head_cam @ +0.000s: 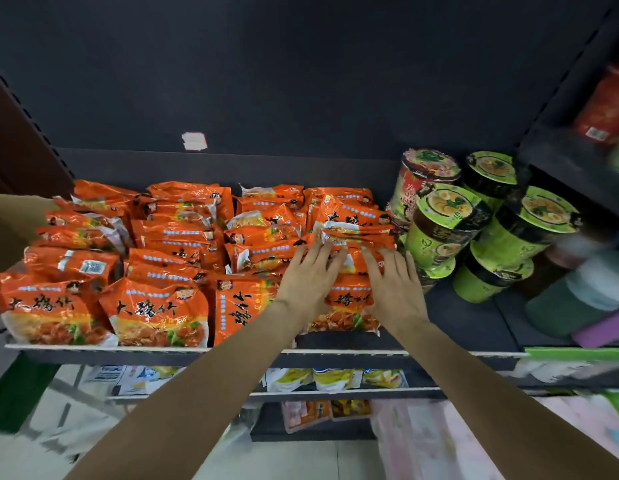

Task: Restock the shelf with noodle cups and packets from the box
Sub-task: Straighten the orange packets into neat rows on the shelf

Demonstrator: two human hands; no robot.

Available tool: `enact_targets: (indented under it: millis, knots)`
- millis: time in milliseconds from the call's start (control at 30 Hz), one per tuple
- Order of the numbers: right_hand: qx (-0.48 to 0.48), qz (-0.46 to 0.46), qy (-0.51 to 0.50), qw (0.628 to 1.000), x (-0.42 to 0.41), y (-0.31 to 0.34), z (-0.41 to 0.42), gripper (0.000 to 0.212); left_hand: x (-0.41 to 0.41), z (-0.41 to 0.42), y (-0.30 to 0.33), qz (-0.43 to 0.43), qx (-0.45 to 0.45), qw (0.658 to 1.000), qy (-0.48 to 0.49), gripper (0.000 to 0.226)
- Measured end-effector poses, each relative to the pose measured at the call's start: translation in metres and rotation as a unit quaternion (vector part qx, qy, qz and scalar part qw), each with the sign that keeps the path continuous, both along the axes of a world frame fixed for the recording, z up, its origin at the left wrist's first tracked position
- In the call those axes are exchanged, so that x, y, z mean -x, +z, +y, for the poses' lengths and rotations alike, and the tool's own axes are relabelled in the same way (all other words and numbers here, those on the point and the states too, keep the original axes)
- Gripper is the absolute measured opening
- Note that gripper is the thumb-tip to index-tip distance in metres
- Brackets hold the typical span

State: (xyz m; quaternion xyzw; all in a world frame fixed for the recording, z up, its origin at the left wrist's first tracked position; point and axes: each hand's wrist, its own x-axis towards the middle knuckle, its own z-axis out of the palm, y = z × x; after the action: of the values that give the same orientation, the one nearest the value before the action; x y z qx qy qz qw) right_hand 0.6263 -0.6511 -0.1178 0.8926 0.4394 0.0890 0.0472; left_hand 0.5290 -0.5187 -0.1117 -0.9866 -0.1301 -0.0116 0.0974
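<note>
Both hands lie flat atop the rightmost orange packets.

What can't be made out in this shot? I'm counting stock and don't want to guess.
- The box: not in the head view at all.
- Packets under the left hand and right hand: the hands cover part of that stack of orange packets.
- Rear cups: the front green cups hide how many stand behind.
- Items at the right edge: blurred and cut off.
- Lower shelf packets: mostly hidden by the shelf edge.
</note>
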Motion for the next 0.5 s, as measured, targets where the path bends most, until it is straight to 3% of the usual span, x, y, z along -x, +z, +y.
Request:
enact_targets:
  millis: [167, 333, 500]
  knots:
    - [-0.011, 0.100, -0.005, 0.995, 0.005, 0.013, -0.002, 0.108, 0.012, 0.004, 0.015, -0.001, 0.097, 0.995, -0.017, 0.100]
    - [-0.115, 0.217, -0.008, 0.969, 0.003, 0.048, 0.001, 0.078, 0.019, 0.024, 0.045, -0.079, 0.249, 0.965, 0.023, 0.056]
    - [-0.179, 0.245, -0.010, 0.953, -0.016, 0.073, 0.027, 0.061, 0.004, 0.052, 0.071, -0.136, 0.268, 0.952, 0.061, 0.038]
